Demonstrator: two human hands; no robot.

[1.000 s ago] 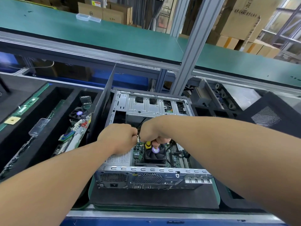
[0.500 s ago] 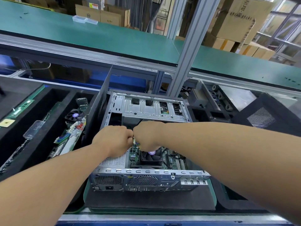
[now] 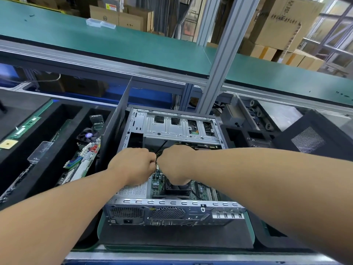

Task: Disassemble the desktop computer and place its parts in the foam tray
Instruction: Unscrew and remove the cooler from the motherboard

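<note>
The open desktop computer case [image 3: 172, 127] lies in front of me with its rear panel facing me. My left hand [image 3: 133, 165] and my right hand [image 3: 175, 165] are both curled into fists, knuckle to knuckle, over the green motherboard [image 3: 157, 182]. Thin black and yellow cables [image 3: 159, 152] rise between the two hands, and both seem to grip this bundle; the grip itself is hidden. The right hand covers most of the black CPU fan [image 3: 177, 189]. The black foam tray [image 3: 57, 115] lies to the left.
The tray holds another motherboard [image 3: 84, 159], a fan [image 3: 87, 135], a memory stick [image 3: 24, 127] and clear plastic pieces [image 3: 40, 150]. A grey side panel [image 3: 114, 127] stands between tray and case. A black mesh panel [image 3: 309, 138] leans on the right; an aluminium post [image 3: 219, 64] rises behind.
The right hand has slid left and away from me until it meets the left hand. The fan's purple sticker and the yellow bit seen below the right hand are now covered.
</note>
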